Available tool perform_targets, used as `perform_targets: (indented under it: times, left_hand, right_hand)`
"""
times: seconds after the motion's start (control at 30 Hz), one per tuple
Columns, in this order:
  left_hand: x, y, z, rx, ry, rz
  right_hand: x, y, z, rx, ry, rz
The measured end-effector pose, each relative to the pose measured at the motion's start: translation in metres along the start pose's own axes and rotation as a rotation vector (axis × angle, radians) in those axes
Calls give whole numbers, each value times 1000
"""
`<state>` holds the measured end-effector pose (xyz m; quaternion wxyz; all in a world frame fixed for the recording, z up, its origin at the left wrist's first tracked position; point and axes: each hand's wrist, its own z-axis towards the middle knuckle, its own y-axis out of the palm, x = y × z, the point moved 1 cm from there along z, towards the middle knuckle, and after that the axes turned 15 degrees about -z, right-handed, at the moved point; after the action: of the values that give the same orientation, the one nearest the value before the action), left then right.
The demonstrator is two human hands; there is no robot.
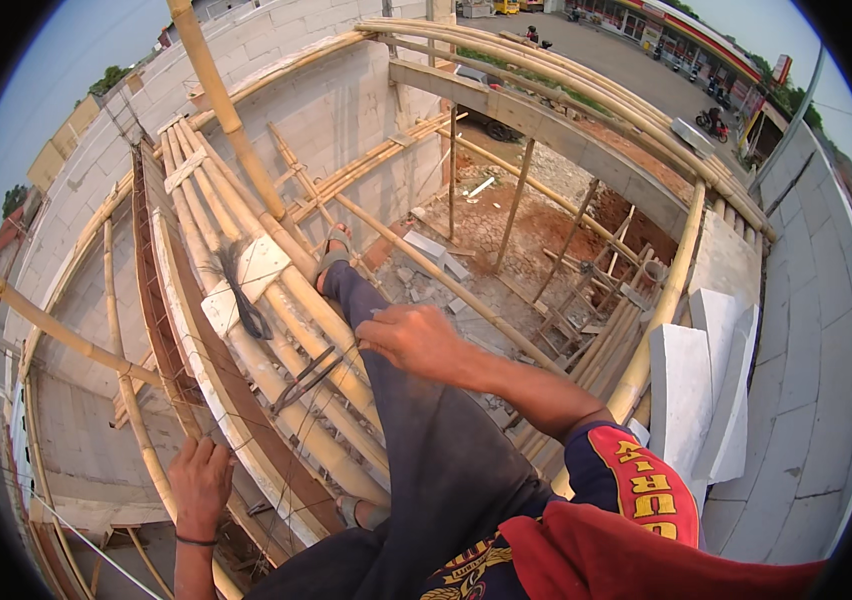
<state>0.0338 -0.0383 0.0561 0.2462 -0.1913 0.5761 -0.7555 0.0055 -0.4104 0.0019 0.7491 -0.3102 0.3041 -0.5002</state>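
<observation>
My left hand (202, 483) is closed at the outer side of a narrow wooden formwork trough (208, 345) with reddish-brown steel bars inside. What its curled fingers hold, if anything, is hidden. My right hand (412, 338) hovers over my bent leg with its fingers pinched together; nothing can be made out between them. Between the trough and my leg, a long dark metal hand tool (304, 382) with two thin arms lies across the bamboo poles (321, 315). Farther up, a bundle of black tie wire (238, 300) rests over a pale board (264, 262).
My sandalled feet (334, 250) stand on the bamboo, high above a rubble-strewn floor (491, 225). An upright bamboo pole (231, 115) rises ahead. White block pieces (681, 385) lean at right beside a grey block wall (796, 340). A concrete beam (556, 135) spans the far side.
</observation>
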Motion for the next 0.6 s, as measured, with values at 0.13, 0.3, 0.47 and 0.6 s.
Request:
perform_targets:
  times: [0.13, 0.3, 0.47, 0.6]
  left_hand:
    - [-1, 3, -3, -60, -1, -43]
    - [2, 9, -3, -134, 11, -74]
    - [2, 14, -8, -161, -6, -132]
    - [-2, 14, -9, -36, -30, -120]
  right_hand:
    - [5, 1, -1, 35, -19, -88]
    - [4, 0, -1, 79, -70, -156]
    - [5, -2, -2, 107, -87, -172]
    - [4, 2, -5, -299, -15, -243]
